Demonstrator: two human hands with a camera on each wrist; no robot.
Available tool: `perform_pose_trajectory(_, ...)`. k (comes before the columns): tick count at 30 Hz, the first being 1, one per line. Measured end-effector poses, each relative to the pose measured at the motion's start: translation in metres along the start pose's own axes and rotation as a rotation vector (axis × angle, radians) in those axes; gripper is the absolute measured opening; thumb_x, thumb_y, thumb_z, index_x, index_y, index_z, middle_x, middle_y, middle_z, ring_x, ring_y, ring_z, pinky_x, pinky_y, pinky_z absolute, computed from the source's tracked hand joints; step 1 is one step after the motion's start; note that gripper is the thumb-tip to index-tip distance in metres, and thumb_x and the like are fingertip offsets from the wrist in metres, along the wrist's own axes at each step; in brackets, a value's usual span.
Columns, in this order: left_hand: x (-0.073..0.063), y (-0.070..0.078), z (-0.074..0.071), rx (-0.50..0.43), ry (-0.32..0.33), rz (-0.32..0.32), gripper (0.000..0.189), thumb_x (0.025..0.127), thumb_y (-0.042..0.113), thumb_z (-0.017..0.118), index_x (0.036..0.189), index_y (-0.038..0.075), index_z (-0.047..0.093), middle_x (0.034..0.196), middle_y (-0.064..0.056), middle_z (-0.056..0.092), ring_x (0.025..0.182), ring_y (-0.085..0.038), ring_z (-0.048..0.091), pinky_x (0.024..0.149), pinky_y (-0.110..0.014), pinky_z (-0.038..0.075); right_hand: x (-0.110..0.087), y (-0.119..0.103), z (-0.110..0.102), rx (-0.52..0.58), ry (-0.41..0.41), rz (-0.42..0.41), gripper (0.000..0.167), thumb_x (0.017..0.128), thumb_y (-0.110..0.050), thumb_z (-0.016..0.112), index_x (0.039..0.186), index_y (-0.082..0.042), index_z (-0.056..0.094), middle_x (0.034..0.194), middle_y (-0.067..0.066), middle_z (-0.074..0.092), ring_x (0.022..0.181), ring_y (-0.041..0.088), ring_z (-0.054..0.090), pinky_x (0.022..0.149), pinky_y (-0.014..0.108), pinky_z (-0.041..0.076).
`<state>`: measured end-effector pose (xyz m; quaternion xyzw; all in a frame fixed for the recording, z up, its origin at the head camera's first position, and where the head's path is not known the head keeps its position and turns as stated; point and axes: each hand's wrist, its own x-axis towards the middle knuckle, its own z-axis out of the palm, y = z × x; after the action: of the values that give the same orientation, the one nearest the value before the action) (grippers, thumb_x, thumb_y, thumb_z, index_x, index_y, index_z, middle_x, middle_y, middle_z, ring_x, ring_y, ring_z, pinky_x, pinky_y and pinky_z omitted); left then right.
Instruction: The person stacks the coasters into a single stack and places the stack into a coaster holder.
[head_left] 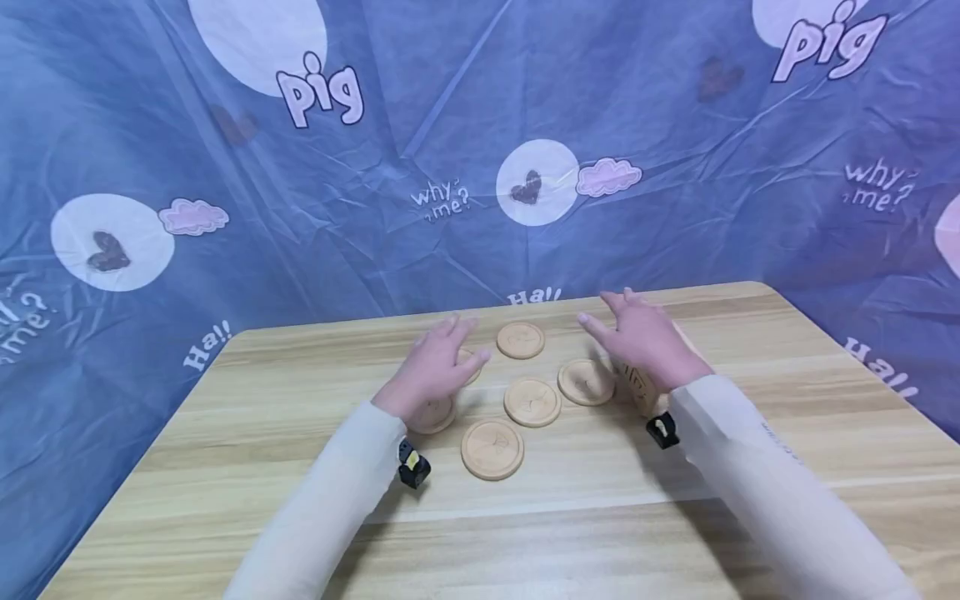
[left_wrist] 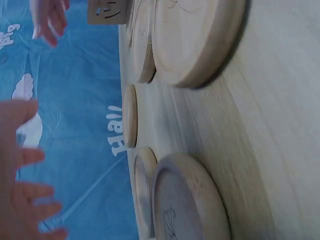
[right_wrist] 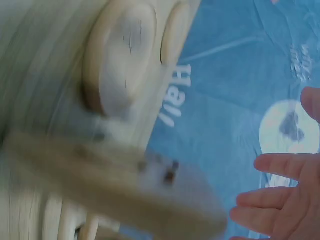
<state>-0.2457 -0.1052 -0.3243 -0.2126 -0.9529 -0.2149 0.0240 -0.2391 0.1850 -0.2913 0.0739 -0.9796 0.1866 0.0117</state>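
Note:
Several round wooden coasters lie in a loose cluster on the table: one at the back, one in the middle, one nearest me and one on the right. My left hand hovers open over two more coasters at the left and partly hides them. My right hand is open with straight fingers above a slotted wooden holder. Neither hand holds anything. The left wrist view shows coasters edge-on and the holder. The right wrist view is blurred, with a coaster and my fingers.
The light wooden table has rounded far corners and bare wood in front of the coasters. A blue printed cloth hangs behind and drapes down both sides. A small black camera sits on each wrist.

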Motion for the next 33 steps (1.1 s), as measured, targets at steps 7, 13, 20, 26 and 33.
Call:
perform_pose_trajectory(7, -0.013, -0.020, -0.011, -0.244, -0.070, 0.053, 0.054, 0.090, 0.039, 0.057, 0.139, 0.021, 0.043, 0.145, -0.005, 0.039, 0.133, -0.029, 0.034, 0.108, -0.051, 0.028, -0.011, 0.023, -0.019, 0.081, -0.001, 0.021, 0.082, 0.092, -0.062, 0.028, 0.144, 0.002, 0.023, 0.141, 0.032, 0.031, 0.126, 0.051, 0.030, 0.102, 0.064, 0.025)
perform_pose_trajectory(13, -0.025, -0.039, -0.019, -0.333, -0.106, 0.029, 0.049, 0.085, 0.028, 0.066, 0.130, 0.011, 0.053, 0.134, -0.007, 0.052, 0.123, -0.030, 0.047, 0.103, -0.046, 0.037, -0.018, 0.042, -0.027, 0.105, -0.042, 0.030, 0.081, 0.091, -0.064, 0.025, 0.144, -0.003, 0.026, 0.136, 0.035, 0.035, 0.120, 0.054, 0.037, 0.096, 0.068, 0.029)
perform_pose_trajectory(20, -0.037, -0.054, -0.019, -0.405, -0.171, 0.068, 0.051, 0.082, 0.023, 0.070, 0.128, 0.009, 0.055, 0.132, -0.008, 0.053, 0.122, -0.031, 0.047, 0.105, -0.044, 0.035, -0.024, 0.064, -0.030, 0.090, -0.047, 0.053, 0.075, 0.093, -0.061, 0.025, 0.141, -0.004, 0.033, 0.138, 0.035, 0.033, 0.120, 0.057, 0.031, 0.093, 0.071, 0.027)
perform_pose_trajectory(26, -0.043, -0.061, -0.018, -0.380, -0.199, 0.094, 0.057, 0.080, 0.024, 0.073, 0.131, 0.011, 0.052, 0.138, -0.008, 0.048, 0.128, -0.035, 0.040, 0.108, -0.048, 0.030, -0.029, 0.082, -0.029, 0.124, -0.034, 0.051, 0.071, 0.095, -0.056, 0.029, 0.141, -0.003, 0.035, 0.139, 0.034, 0.032, 0.123, 0.056, 0.028, 0.095, 0.070, 0.025)
perform_pose_trajectory(33, -0.048, -0.067, -0.016, -0.375, -0.229, 0.073, 0.063, 0.076, 0.027, 0.076, 0.132, 0.015, 0.051, 0.139, -0.010, 0.046, 0.126, -0.041, 0.040, 0.106, -0.052, 0.030, -0.035, 0.098, -0.022, 0.232, -0.016, 0.045, 0.067, 0.095, -0.052, 0.034, 0.138, -0.001, 0.039, 0.137, 0.034, 0.035, 0.123, 0.055, 0.031, 0.096, 0.067, 0.027)
